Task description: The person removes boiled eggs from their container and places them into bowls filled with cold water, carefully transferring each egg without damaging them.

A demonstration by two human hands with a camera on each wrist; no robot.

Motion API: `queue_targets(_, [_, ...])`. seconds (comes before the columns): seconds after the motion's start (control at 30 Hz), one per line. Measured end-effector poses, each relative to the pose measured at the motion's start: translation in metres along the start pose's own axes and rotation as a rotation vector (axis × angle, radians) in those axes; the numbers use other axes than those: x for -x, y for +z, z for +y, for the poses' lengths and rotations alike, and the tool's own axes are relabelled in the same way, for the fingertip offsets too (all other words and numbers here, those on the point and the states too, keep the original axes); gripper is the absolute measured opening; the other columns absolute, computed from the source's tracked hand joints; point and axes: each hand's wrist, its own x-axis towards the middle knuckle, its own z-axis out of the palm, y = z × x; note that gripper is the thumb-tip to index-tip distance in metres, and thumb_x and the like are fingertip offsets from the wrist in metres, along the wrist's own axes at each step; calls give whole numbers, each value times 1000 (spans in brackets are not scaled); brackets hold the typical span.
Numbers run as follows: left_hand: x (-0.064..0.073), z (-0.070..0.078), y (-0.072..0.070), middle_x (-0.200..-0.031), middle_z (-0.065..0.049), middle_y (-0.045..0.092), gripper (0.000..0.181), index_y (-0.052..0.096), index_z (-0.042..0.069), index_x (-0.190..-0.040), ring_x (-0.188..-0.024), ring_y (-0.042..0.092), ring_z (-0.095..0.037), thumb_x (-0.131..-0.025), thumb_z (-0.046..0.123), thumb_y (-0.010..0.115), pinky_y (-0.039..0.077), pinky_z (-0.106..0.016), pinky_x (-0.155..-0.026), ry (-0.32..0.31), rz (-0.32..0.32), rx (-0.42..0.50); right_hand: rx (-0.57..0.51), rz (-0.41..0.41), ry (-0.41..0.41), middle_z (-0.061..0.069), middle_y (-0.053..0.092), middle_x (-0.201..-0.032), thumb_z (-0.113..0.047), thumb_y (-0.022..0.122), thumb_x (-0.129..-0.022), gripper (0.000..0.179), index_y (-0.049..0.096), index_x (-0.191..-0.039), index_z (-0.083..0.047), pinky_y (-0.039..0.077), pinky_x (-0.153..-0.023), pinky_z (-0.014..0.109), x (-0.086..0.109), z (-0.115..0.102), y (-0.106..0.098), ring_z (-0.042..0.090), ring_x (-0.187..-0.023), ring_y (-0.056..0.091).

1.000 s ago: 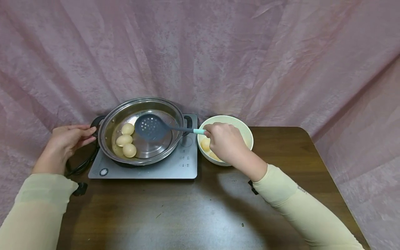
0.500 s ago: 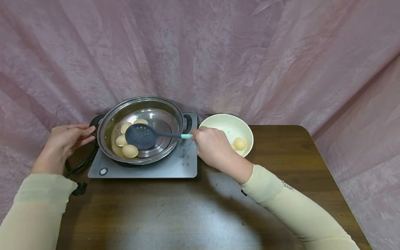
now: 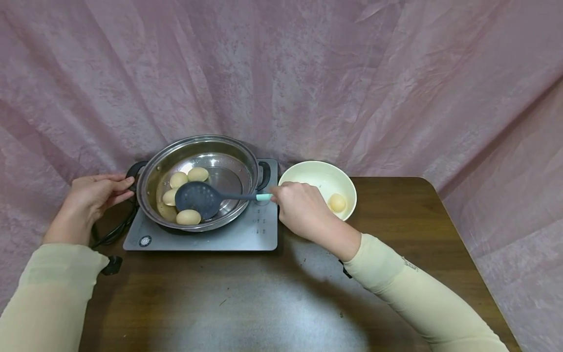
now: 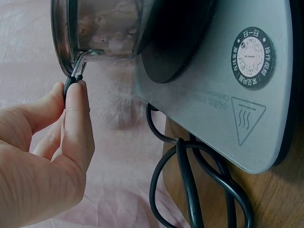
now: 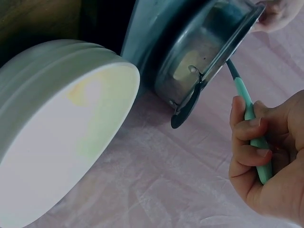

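Note:
My left hand (image 3: 98, 195) pinches the black side handle (image 4: 71, 88) of a steel pot (image 3: 151, 205) between thumb and fingers. With fingers curled round its mint-green handle (image 5: 242, 92), my right hand (image 3: 303, 208) holds a dark grey slotted ladle (image 3: 198, 198). The ladle's head is down inside the pot, among several pale peeled eggs. One egg (image 3: 188, 217) lies at its near side, another egg (image 3: 198, 174) behind it. Part of an egg (image 3: 169, 197) is hidden by the ladle's left edge. Whether any egg sits under the ladle cannot be seen.
Under the pot is a grey induction cooker (image 3: 202, 243), its black cord (image 4: 185, 171) looped at the left. To the right stands a pale bowl (image 3: 303, 168), with an egg (image 3: 336, 203) showing in it. A pink curtain (image 3: 281, 83) hangs behind the brown table (image 3: 396, 210).
My right hand has moved left with the ladle, lowering its head among the eggs. A further egg now shows in the pot, and the eggs have shifted. My left hand stays on the handle.

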Motion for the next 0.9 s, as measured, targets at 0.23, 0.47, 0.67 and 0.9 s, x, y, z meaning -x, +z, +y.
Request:
queue_targets(0.23, [1,-2,-1,-78,7,68,18,72,18,-81,-75,70,-8,-71,6,81,61,-25,-74,1,-12,1,-29,-37,6,-4,52,-58,-23,62,-90,24,56,-67,-20,41,-42,34,2,1,-2,18,-57,54])
queue_targets(0.47, [3,-3,-1,-78,9,67,19,72,18,-83,-75,70,-8,-70,7,82,61,-25,-75,-2,-7,-2,-129,-95,34,-5,49,-57,-21,59,-92,25,56,-67,-21,39,-45,30,2,3,-5,15,-57,49])
queue_targets(0.67, [3,-2,-1,-78,10,67,20,72,20,-84,-77,70,-7,-70,10,82,61,-25,-77,-6,5,-34,-213,-139,59,-6,48,-55,-20,58,-93,26,59,-67,-23,37,-47,27,0,7,-7,14,-57,47])
queue_targets(0.9, [2,0,1,-78,10,67,21,71,20,-86,-76,70,-7,-70,11,82,61,-25,-75,0,9,-42,-276,-158,78,-7,46,-54,-18,59,-92,30,58,-62,-22,35,-46,24,-1,11,-8,11,-55,43])
